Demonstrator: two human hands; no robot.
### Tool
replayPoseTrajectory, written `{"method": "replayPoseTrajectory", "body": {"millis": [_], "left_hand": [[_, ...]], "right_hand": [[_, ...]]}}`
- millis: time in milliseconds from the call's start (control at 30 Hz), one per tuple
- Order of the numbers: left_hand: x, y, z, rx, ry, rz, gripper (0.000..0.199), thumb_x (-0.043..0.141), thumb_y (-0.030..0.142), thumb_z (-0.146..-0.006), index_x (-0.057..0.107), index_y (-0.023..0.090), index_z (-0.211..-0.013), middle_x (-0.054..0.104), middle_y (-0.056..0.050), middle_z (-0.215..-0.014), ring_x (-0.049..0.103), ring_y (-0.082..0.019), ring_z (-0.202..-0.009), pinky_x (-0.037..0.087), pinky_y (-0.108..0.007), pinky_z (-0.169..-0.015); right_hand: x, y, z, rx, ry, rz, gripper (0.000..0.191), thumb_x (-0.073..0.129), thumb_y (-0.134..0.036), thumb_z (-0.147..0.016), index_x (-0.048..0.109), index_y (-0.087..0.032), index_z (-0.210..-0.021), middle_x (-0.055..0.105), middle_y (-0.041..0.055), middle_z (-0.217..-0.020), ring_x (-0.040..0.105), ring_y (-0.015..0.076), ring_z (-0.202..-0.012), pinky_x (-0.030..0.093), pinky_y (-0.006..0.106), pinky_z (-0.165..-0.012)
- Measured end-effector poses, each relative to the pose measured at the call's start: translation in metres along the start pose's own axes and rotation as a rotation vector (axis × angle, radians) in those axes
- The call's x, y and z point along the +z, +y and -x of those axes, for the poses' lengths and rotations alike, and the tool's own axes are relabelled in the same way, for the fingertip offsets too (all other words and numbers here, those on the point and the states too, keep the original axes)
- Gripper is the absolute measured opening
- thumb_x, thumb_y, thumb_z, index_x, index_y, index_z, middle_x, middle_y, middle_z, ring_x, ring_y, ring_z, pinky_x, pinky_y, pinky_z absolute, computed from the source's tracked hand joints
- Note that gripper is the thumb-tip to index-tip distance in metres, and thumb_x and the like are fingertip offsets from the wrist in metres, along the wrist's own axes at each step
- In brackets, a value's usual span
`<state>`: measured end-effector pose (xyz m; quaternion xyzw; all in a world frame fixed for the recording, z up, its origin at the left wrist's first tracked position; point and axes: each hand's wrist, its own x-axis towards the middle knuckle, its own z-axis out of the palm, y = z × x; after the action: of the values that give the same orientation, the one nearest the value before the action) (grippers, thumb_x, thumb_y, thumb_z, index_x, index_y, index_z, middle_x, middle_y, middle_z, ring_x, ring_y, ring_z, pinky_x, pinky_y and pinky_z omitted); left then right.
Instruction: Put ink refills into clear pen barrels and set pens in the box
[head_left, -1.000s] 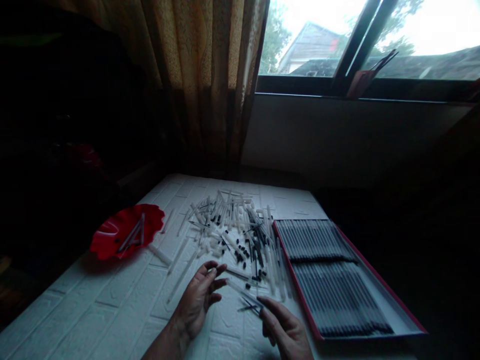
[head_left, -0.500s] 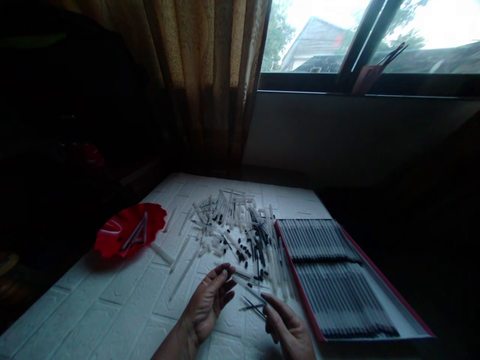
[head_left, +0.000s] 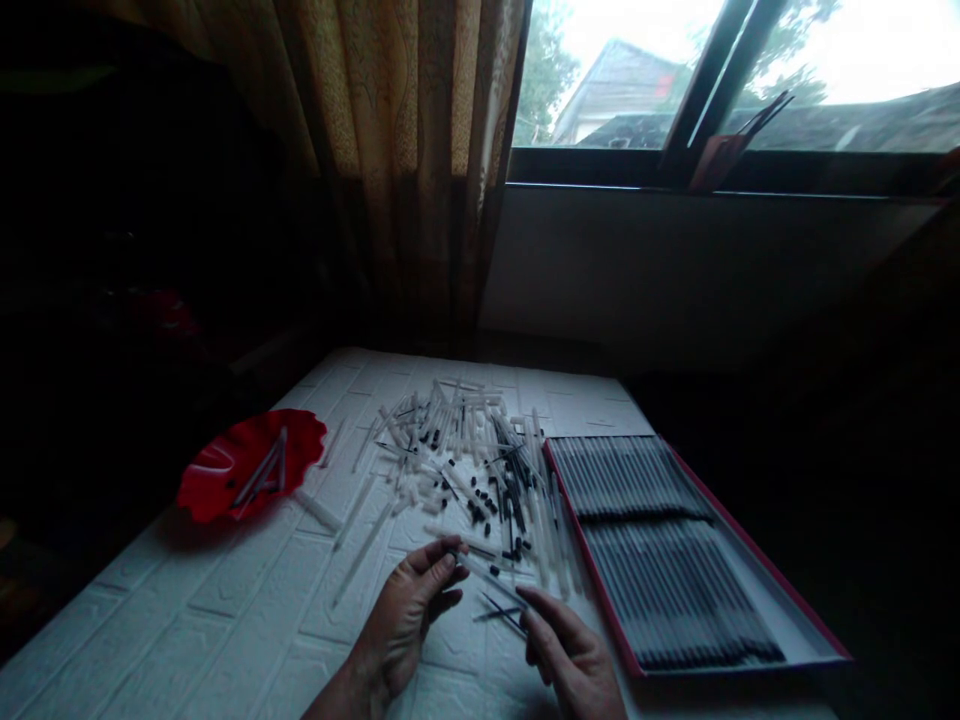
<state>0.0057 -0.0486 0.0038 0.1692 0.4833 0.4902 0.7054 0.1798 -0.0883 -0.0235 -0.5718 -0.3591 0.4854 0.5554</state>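
Note:
Between my hands a slim clear pen barrel (head_left: 491, 582) slants over the near part of the table. My right hand (head_left: 566, 645) pinches its right end. The thumb and forefinger of my left hand (head_left: 412, 605) are closed at its left end, around a small dark piece. Just below the barrel, two thin dark refills (head_left: 501, 612) lie crossed on the table. Beyond my hands is a loose pile of clear barrels (head_left: 457, 420), black refills (head_left: 511, 470) and small black plugs (head_left: 476, 510).
At the right stands a red-edged box (head_left: 600, 590) holding two rows of pens (head_left: 667, 590). A red scalloped dish (head_left: 300, 440) with a few clear tubes is at the left. The white brick-patterned table (head_left: 247, 590) lies below a curtain and window.
The left fingertips and the barrel's left end have come together. The whole view has shifted slightly, with the table items now a little further left.

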Motion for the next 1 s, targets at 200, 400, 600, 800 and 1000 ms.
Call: {"method": "replayPoseTrajectory", "body": {"millis": [200,400,600,800,1000], "left_hand": [[-0.001,0.002,0.0,0.083,0.03,-0.177,0.036,0.083,0.038,-0.055,0.075,0.022,-0.087,0.074,-0.004,-0.09,0.064,-0.015,-0.079,0.046,-0.021,-0.065],[-0.004,0.001,0.003,0.087,0.044,-0.192,0.037,0.082,0.04,-0.057,0.075,0.022,-0.089,0.074,-0.006,-0.095,0.065,-0.018,-0.08,0.048,-0.023,-0.065],[-0.003,0.0,0.007,0.106,0.072,-0.172,0.038,0.082,0.039,-0.056,0.075,0.022,-0.088,0.074,-0.007,-0.095,0.066,-0.019,-0.081,0.049,-0.024,-0.066],[-0.001,0.002,0.009,0.092,0.094,-0.14,0.037,0.083,0.039,-0.055,0.075,0.021,-0.087,0.074,-0.007,-0.099,0.065,-0.018,-0.081,0.049,-0.024,-0.066],[-0.003,0.004,0.013,0.067,0.056,-0.171,0.039,0.082,0.041,-0.056,0.075,0.021,-0.089,0.074,-0.007,-0.099,0.066,-0.019,-0.083,0.05,-0.025,-0.066]], "right_hand": [[-0.002,-0.006,0.0,-0.147,-0.047,0.051,0.035,0.073,-0.052,-0.067,0.076,-0.023,-0.088,0.069,0.0037,-0.079,0.054,0.0101,-0.049,0.048,0.019,-0.047],[-0.005,-0.004,-0.002,-0.242,-0.07,0.132,0.037,0.069,-0.052,-0.071,0.075,-0.021,-0.09,0.07,0.0065,-0.078,0.06,0.0154,-0.054,0.053,0.023,-0.05],[-0.007,0.008,-0.004,-0.303,-0.053,0.201,0.03,0.068,-0.047,-0.074,0.074,-0.022,-0.09,0.073,0.0083,-0.086,0.068,0.0218,-0.077,0.056,0.024,-0.062],[-0.006,0.005,-0.002,-0.462,-0.107,0.236,0.022,0.064,-0.04,-0.081,0.073,-0.023,-0.093,0.072,0.0078,-0.087,0.068,0.0204,-0.081,0.055,0.024,-0.07],[-0.007,-0.003,-0.003,-0.516,-0.078,0.328,0.025,0.059,-0.042,-0.084,0.072,-0.023,-0.092,0.072,0.0086,-0.086,0.068,0.0219,-0.08,0.055,0.027,-0.072]]}}
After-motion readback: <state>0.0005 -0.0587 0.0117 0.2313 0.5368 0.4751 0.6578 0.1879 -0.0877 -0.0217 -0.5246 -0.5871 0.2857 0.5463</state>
